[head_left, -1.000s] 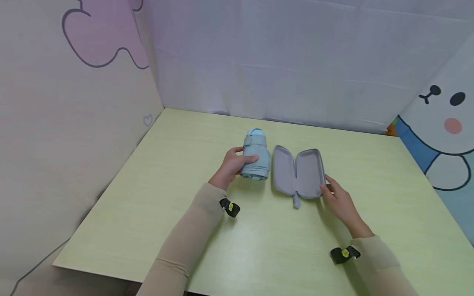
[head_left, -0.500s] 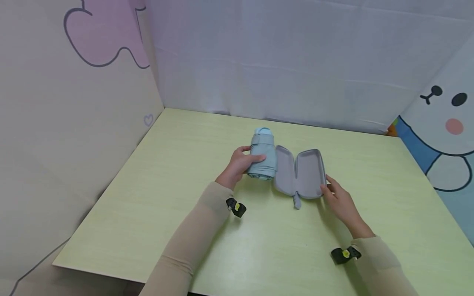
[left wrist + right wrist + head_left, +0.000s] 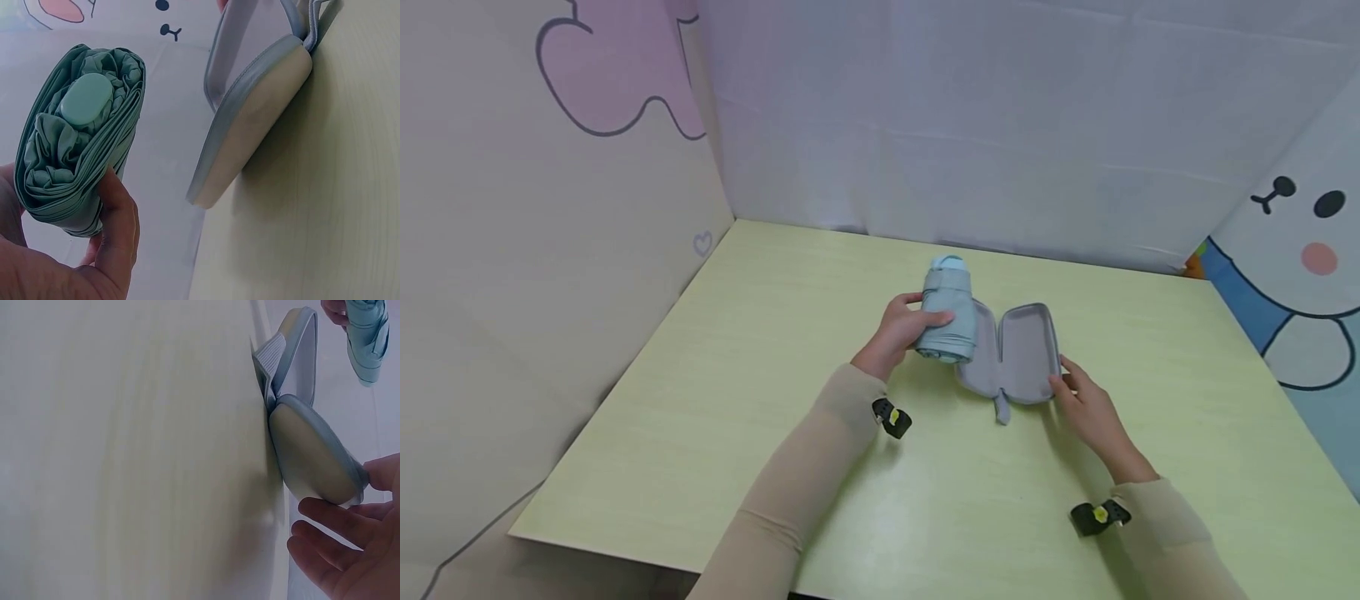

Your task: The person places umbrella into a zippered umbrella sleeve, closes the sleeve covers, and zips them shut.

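A folded, rolled-up umbrella (image 3: 953,335) in pale blue-green cloth is held in my left hand (image 3: 897,335), thumb across its near side. It is lifted off the table and overlaps the left half of the case in the head view. The left wrist view shows the bunched pleats around the end of the umbrella (image 3: 87,100). A grey zip case (image 3: 1028,354) lies unfolded on the table, both shells facing up. My right hand (image 3: 1092,414) pinches its right rim; in the right wrist view, the thumb is on the edge of the case (image 3: 312,453) with fingers beneath.
The pale yellow-green table (image 3: 737,400) runs back to a white cloth wall (image 3: 1000,125). A small loop tab (image 3: 1002,410) sticks out from the case's front. Black wrist cameras sit on both beige sleeves (image 3: 805,467).
My left hand has carried the umbrella rightward, from beside the case to above its left half. The right hand and the case have stayed in place.
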A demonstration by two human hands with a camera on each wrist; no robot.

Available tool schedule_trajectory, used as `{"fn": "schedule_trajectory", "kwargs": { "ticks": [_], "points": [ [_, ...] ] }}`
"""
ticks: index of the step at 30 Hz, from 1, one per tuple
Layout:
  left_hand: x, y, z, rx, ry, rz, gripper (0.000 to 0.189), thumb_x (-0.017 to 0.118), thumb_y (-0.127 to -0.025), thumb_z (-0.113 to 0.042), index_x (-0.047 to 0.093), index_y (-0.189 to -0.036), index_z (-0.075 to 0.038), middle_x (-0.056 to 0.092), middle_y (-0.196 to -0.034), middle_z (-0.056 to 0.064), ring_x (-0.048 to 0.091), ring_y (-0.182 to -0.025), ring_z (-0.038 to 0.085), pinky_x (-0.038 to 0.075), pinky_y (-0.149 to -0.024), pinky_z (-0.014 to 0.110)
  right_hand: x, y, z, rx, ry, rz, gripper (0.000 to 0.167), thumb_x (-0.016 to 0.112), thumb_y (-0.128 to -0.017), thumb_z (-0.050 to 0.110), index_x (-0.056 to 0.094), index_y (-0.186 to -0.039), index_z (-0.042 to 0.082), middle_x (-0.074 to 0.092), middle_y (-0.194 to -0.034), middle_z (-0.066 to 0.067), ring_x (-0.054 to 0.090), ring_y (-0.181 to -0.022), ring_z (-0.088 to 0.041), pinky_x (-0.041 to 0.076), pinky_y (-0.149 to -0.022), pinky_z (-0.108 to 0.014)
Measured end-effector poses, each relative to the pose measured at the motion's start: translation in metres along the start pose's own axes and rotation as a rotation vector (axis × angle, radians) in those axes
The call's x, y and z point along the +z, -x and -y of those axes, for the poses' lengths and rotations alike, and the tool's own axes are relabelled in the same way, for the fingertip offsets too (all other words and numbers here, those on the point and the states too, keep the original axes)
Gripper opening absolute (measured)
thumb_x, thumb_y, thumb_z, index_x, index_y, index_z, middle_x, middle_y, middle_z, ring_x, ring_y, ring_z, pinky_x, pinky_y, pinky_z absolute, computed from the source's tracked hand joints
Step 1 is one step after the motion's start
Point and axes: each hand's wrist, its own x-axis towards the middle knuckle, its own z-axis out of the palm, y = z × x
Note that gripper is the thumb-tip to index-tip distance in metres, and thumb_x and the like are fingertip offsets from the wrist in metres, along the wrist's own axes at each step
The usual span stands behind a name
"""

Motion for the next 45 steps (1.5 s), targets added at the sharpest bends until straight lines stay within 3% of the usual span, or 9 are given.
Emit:
{"fn": "schedule_trajectory", "kwargs": {
  "ticks": [19, 45],
  "points": [
    [0.015, -0.001, -0.001, -0.015, -0.032, 0.002, 0.072, 0.079, -0.076, -0.018, 0.041, -0.135, -0.007, 0.052, -0.117, 0.013, 0.059, -0.094, 0.023, 0.051, -0.078, 0.033, 0.001, 0.001, 0.002, 0.004, -0.003, -0.004, 0.058, 0.033, -0.102, 0.031, 0.020, -0.143, -0.008, 0.048, -0.122, -0.035, 0.046, -0.112, -0.048, 0.039, -0.089, -0.056],
    [0.038, 0.001, 0.009, -0.019, -0.109, -0.080, 0.067, 0.079, -0.076, -0.020, 0.045, -0.131, -0.008, 0.053, -0.116, 0.011, 0.056, -0.095, 0.023, 0.050, -0.080, 0.035, 0.004, 0.005, 0.005, -0.008, -0.005, -0.007, 0.058, 0.034, -0.102, 0.031, 0.021, -0.142, -0.008, 0.048, -0.122, -0.035, 0.048, -0.110, -0.049, 0.039, -0.088, -0.056]
  ]
}}
